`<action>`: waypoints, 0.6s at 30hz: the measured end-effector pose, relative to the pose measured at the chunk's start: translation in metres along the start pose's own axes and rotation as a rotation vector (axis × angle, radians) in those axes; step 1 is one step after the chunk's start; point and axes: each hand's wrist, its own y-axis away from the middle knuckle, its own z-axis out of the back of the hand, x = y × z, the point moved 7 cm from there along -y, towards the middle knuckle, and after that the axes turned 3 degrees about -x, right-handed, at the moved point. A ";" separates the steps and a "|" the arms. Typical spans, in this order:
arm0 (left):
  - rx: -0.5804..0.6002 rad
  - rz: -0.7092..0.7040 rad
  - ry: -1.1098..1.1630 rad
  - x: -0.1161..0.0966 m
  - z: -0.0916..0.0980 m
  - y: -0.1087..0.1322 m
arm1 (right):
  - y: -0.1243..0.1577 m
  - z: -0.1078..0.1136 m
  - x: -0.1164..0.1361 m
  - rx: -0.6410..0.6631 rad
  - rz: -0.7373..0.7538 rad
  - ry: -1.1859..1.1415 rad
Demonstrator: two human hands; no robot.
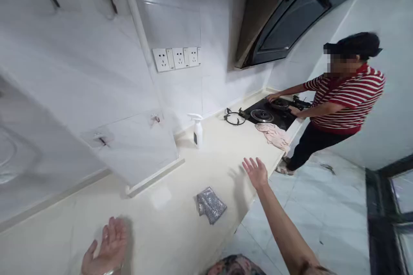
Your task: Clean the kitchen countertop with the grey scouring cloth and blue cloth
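My left hand (pixel 108 245) is held palm up over the near left part of the cream countertop (pixel 155 227), fingers stretched and nothing in it. Out over the counter's front edge, my right hand (pixel 256 172) is also open, with its fingers apart and holding nothing. Between the two, a folded silvery-grey cloth (pixel 211 205) lies on the counter, touched by neither hand. Farther back, a white spray bottle (pixel 197 131) stands upright by the wall.
A co-worker in a striped shirt (pixel 348 99) has both hands at the black gas stove (pixel 258 105). A pink cloth (pixel 274 135) lies at the stove's near edge, beside a loose pan support (pixel 235 118). A range hood (pixel 290 13) hangs above; sockets (pixel 179 58) line the wall.
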 end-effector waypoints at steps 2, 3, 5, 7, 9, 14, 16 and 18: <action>0.034 -0.005 -0.053 0.008 0.005 0.003 | 0.008 0.007 -0.024 -0.005 -0.045 0.039; 0.045 -0.006 -0.074 0.011 0.007 0.004 | 0.013 0.011 -0.036 -0.005 -0.066 0.058; 0.057 -0.006 -0.106 0.016 0.011 0.008 | 0.021 0.016 -0.055 -0.003 -0.104 0.100; 0.046 -0.005 -0.122 0.019 0.015 0.013 | 0.028 0.018 -0.070 0.012 -0.133 0.141; 0.018 -0.012 -0.132 0.018 0.019 0.018 | 0.034 0.018 -0.080 0.036 -0.149 0.175; -0.035 -0.021 -0.178 0.013 0.024 0.019 | 0.041 0.022 -0.091 0.052 -0.144 0.258; -0.058 -0.036 -0.278 0.012 0.024 0.019 | 0.047 0.027 -0.095 0.072 -0.118 0.384; -0.015 -0.111 -0.566 0.009 0.021 0.025 | 0.058 0.034 -0.101 0.132 -0.054 0.633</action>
